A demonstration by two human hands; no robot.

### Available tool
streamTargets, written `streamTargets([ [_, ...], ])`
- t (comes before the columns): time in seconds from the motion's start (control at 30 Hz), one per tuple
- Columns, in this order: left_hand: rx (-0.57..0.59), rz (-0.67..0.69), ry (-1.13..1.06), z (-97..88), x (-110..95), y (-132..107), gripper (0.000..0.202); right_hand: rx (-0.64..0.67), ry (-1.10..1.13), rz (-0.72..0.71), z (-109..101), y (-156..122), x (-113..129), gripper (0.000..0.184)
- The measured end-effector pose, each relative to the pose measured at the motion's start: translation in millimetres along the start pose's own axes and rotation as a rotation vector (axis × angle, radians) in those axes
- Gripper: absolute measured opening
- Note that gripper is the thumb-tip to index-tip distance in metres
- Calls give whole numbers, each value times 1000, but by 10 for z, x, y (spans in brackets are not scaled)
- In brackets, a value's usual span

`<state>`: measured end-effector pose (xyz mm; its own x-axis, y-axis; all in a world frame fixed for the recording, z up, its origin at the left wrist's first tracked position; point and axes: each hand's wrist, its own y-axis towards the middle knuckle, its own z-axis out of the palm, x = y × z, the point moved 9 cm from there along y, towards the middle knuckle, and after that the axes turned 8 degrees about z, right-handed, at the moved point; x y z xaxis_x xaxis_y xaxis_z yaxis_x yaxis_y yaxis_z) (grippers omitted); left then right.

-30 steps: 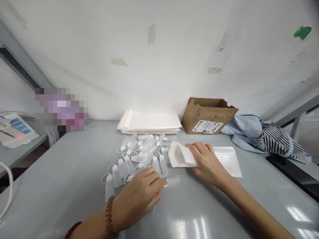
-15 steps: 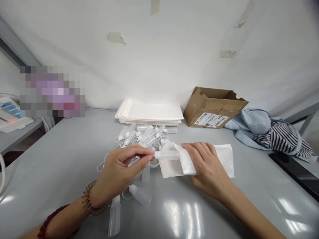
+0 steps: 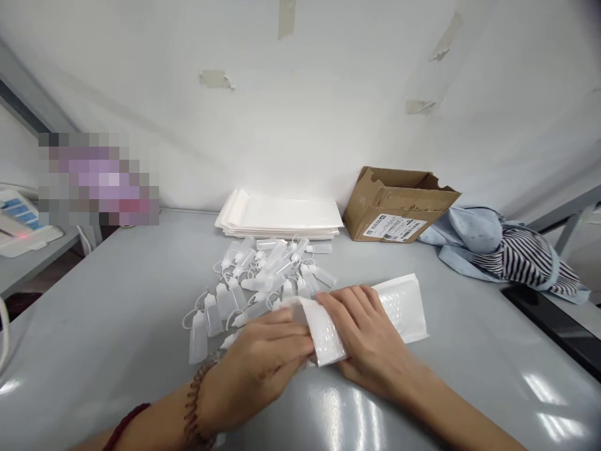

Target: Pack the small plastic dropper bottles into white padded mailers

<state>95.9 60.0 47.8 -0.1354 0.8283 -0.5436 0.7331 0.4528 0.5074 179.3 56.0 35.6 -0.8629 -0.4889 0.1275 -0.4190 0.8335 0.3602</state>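
Observation:
My right hand [image 3: 364, 332] is closed around a white padded bubble mailer [image 3: 404, 307], its open end turned to the left. At that mouth is my left hand [image 3: 270, 351], fingers bent and pressed together, fingertips tucked inside the opening and out of sight. Whatever those fingertips hold is hidden by the mailer. Behind and left of my hands lies a loose pile of small translucent squeeze bottles [image 3: 213, 315] with white tips and looped cap straps. Some of the nearer bottles are partly covered by my left hand.
A stack of flat white mailers [image 3: 286, 216] lies against the wall. To its right stands an open cardboard box [image 3: 399, 207] with a label. Folded blue and striped cloth [image 3: 507, 247] and a black phone-like slab [image 3: 554, 326] lie at the right edge.
The bottle in my left hand has gone out of sight as that hand moved right into the mailer's mouth. Both hands and the mailer sit slightly lower in view.

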Motion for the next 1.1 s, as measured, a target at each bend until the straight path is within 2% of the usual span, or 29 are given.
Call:
streamTargets([
  [0.2, 181, -56, 136, 284, 41, -129, 30, 75, 7, -63, 160, -19, 145, 56],
  [0.33, 291, -134, 120, 346, 88, -209, 26, 133, 17, -81, 205, -33, 187, 59],
  [0.43, 361, -195, 1, 362, 113, -216, 20, 237, 40, -78, 228, -59, 154, 62],
  [0.5, 287, -232, -71, 269, 147, -174, 21, 291, 55, -62, 218, -65, 82, 63],
  [0.57, 96, -329, -30, 45, 265, -146, 20, 288, 55, -26, 165, -41, -31, 63],
  [0.63, -118, -492, 59, -220, 422, -198, 14, 234, 42, 21, 82, 5, -154, 62],
  [0.67, -186, -586, 69, -304, 499, -246, 17, 203, 37, 43, 43, 26, -204, 61],
  [0.7, -201, -673, 34, -326, 570, -289, 23, 179, 35, 61, 13, 43, -241, 61],
  [0.77, -93, -810, -140, -194, 672, -344, 28, 147, 40, 74, -21, 60, -259, 63],
  [0.83, 52, -862, -293, -19, 686, -362, 29, 124, 38, 61, -30, 57, -224, 68],
  [0.87, 86, -861, -318, 22, 685, -360, 31, 103, 23, 46, -37, 49, -193, 71],
  [0.93, 58, -850, -285, 3, 708, -351, 34, 23, -39, -1, -74, 21, -114, 69],
  [1.0, -1, -855, -244, -46, 752, -362, 35, -70, -121, -68, -110, -23, -20, 54],
  [1.1, -43, -885, -224, -82, 816, -397, 39, -108, -208, -180, -59, -86, 116, 40],
])
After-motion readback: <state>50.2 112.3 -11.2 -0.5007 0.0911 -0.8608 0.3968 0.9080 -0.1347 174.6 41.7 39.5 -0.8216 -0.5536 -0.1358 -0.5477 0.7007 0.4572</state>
